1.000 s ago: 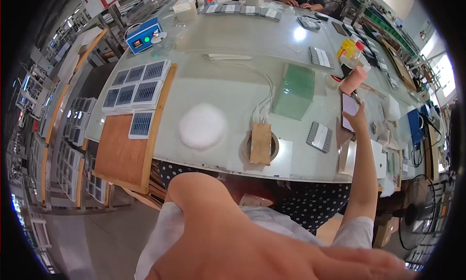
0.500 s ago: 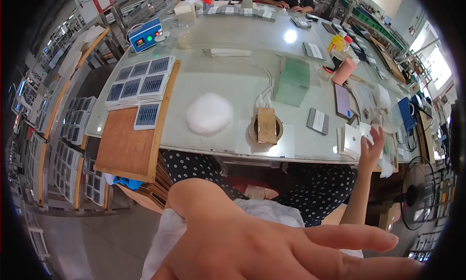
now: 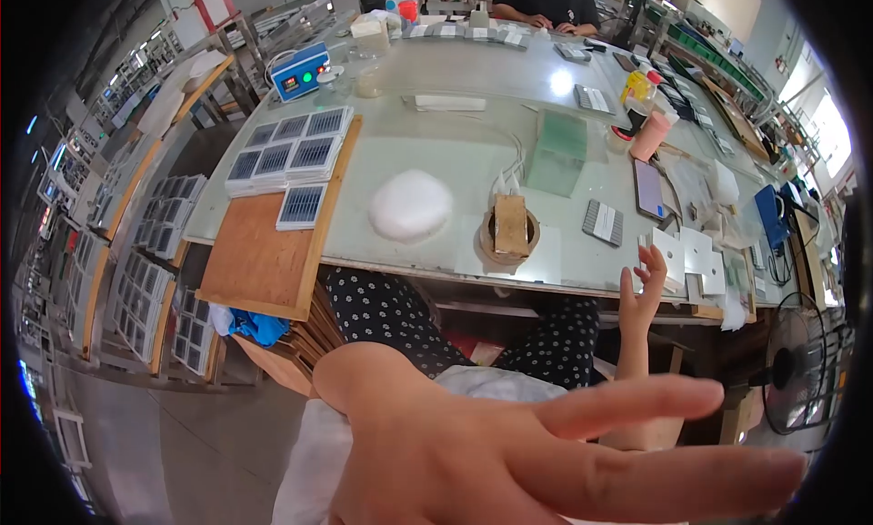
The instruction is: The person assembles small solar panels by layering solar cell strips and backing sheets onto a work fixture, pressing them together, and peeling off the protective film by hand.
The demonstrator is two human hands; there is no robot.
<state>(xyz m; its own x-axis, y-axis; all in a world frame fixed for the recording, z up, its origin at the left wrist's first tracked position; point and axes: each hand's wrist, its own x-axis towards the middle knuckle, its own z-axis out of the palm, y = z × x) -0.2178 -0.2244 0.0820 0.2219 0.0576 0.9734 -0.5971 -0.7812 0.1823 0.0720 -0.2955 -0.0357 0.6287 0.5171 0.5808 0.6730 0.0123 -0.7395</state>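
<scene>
Along the left edge of the surface (image 3: 346,225), stacked panels (image 3: 291,147) with dark cells sit on a wooden board (image 3: 255,252) with a raised rim. The blue box (image 3: 300,73) stands toward the far left corner. The white pad (image 3: 411,204) lies near the front edge, left of the middle. Below it, close to the camera, the left hand (image 3: 473,452) points rightward with its fingers spread wide; nothing shows in it, though its palm is hidden. Near the middle of the front edge stands the brown block (image 3: 510,226), with the grey strips (image 3: 604,222) farther right.

The right hand (image 3: 642,293) is raised at the front edge, fingers loosely parted and apparently without hold of anything. Just beside it, toward the front right corner, lie the white pieces (image 3: 697,245); the phone (image 3: 648,188) lies behind them.

This looks like a pause between handlings. Picking up a white piece would call for the right fingers to reach over its edge and close.

A second ago the right hand was at the phone; now it is nearer the front edge, away from it. The left hand remains close to the camera.
</scene>
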